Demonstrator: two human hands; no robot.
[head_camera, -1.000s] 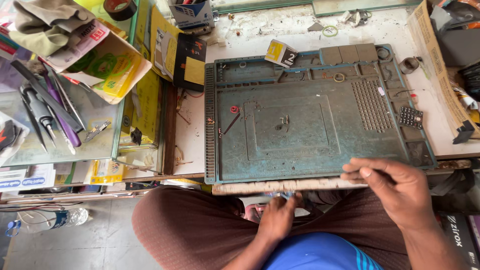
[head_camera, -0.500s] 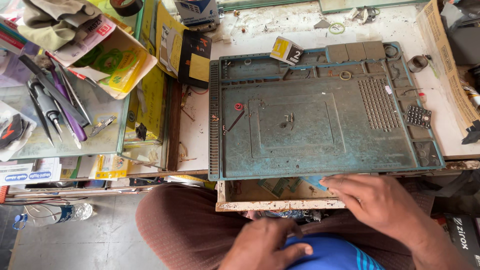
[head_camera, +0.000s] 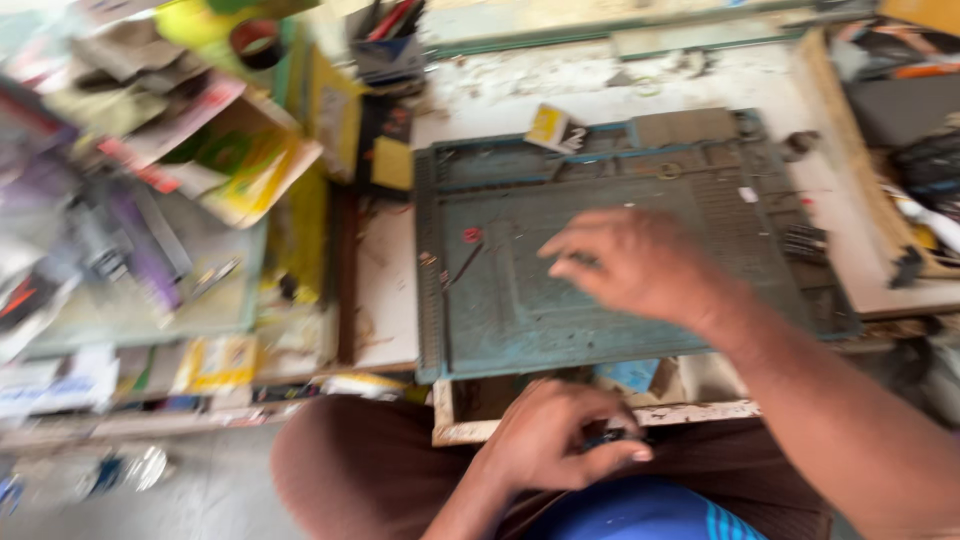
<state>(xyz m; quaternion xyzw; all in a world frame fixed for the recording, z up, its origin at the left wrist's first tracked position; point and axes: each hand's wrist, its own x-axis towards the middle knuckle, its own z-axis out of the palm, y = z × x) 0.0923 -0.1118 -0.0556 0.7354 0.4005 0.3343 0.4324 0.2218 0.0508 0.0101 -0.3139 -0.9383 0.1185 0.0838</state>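
Note:
A worn blue-green work mat (head_camera: 500, 310) lies on the white bench. My right hand (head_camera: 635, 265) hovers over the middle of the mat, fingers spread and pointing left, nothing seen in it. My left hand (head_camera: 555, 440) is down at my lap, just below the front edge of an open wooden drawer (head_camera: 690, 408), with its fingers pinched on a small dark object (head_camera: 605, 437) that is too blurred to name. A thin dark tool (head_camera: 462, 268) and a small red dot lie on the mat to the left of my right hand.
A small yellow packet (head_camera: 548, 127) rests at the mat's far edge. Left of the bench, a glass-topped shelf (head_camera: 150, 270) holds tweezers, tools and coloured cartons. A wooden tray (head_camera: 850, 150) with dark parts stands at the right. The whole frame is motion-blurred.
My right hand left the drawer's front edge and rose over the mat. The drawer under the bench stands pulled out. My left hand came up from my lap, closed on a small dark object.

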